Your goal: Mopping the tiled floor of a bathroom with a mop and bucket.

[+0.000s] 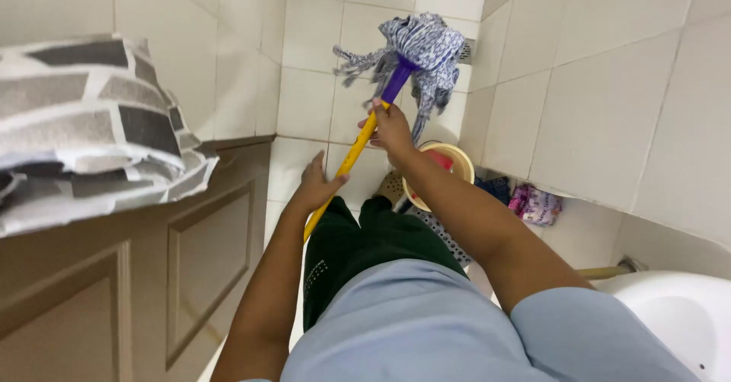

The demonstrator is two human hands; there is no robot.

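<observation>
Right hand (392, 132) is wrapped around the yellow mop handle (346, 165) up near the purple collar (396, 81), and left hand (316, 186) grips the same handle lower down. So two hands, one mop, its blue-and-white string head (422, 47) lifted off the white tiled floor (312, 100). One cream bucket (457, 161) sits below, half hidden by the right forearm. Pink packet (537, 203) by the wall is too blurry to identify. White basin (678, 321) gets cut off at the corner.
</observation>
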